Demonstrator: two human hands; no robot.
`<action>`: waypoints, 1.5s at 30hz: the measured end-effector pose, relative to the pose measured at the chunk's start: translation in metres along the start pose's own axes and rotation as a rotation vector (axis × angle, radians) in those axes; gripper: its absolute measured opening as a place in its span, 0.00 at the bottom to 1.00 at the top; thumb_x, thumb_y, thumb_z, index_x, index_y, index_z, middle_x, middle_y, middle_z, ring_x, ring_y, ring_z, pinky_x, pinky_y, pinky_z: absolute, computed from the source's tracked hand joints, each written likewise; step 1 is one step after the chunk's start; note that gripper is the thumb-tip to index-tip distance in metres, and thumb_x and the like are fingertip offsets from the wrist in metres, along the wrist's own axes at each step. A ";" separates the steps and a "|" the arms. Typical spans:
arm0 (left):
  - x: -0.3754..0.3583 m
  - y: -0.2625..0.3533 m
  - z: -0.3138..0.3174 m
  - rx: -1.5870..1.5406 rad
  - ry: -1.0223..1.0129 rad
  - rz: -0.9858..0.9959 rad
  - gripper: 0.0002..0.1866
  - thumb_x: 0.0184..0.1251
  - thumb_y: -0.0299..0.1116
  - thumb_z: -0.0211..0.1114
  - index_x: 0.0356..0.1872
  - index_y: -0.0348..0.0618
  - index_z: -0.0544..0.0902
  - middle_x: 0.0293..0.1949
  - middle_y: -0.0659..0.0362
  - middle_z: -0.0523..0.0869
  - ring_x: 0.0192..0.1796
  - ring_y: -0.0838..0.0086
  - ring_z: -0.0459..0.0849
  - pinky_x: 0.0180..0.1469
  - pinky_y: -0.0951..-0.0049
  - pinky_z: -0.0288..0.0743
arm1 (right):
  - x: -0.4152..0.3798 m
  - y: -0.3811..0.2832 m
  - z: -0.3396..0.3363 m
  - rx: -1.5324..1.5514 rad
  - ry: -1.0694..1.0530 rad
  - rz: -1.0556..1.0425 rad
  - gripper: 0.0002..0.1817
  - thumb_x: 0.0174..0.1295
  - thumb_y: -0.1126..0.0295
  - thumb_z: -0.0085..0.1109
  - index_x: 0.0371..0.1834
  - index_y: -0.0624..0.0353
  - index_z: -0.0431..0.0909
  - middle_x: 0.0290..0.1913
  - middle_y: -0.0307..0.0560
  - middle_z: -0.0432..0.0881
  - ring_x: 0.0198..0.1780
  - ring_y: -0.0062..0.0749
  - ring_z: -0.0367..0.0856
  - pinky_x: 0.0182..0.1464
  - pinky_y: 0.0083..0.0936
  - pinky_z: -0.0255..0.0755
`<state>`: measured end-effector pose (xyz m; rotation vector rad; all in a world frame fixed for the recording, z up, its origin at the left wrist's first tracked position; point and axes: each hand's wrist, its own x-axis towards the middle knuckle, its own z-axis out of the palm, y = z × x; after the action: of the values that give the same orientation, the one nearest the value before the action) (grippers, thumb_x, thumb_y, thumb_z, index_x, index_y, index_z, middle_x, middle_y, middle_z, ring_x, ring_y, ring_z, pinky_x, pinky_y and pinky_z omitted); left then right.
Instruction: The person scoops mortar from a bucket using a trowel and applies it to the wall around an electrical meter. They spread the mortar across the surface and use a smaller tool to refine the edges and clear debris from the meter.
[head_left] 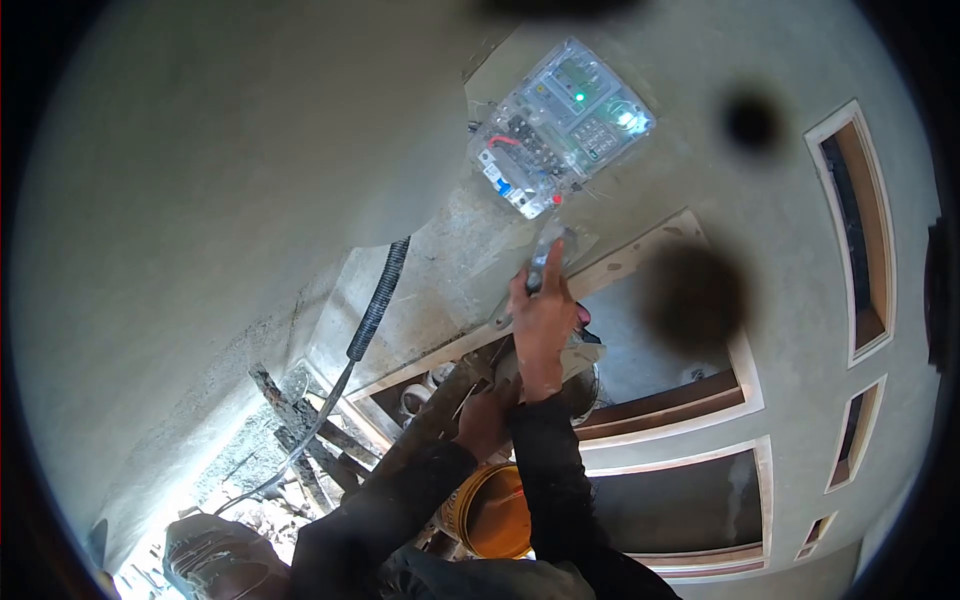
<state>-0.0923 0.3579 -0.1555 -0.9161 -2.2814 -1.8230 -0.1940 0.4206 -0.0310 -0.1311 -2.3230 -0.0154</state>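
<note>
My right hand (543, 335) reaches up to the grey plastered wall. Its fingers close round a trowel (543, 262), the index finger stretched along it, just below an electricity meter (600, 105) in a clear case with a lit green light. Lower and to the left, my left hand (485, 418) is closed beside a wooden beam (440, 400), partly covered by the right forearm. What it grips I cannot tell. A pale flat blade-like piece (583, 356) shows just right of my right wrist.
An orange-yellow bucket (454, 512) stands below my forearms. Black corrugated conduit (380, 300) hangs from the wall on the left, with a cable running down from it. Rough timbers (300, 425) and rubble lie lower left. Framed window openings (868, 240) line the right wall.
</note>
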 end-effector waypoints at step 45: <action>0.041 0.044 -0.047 0.199 -0.063 0.266 0.18 0.60 0.33 0.76 0.50 0.45 0.80 0.46 0.54 0.88 0.48 0.56 0.89 0.49 0.61 0.84 | -0.138 0.148 -0.206 0.525 -0.377 0.807 0.22 0.72 0.64 0.65 0.63 0.68 0.81 0.28 0.40 0.81 0.24 0.15 0.71 0.28 0.20 0.68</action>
<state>-0.1184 0.3362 -0.0873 -1.1889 -2.1990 -1.4512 0.0645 0.5445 0.0058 -0.8415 -2.3830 1.0842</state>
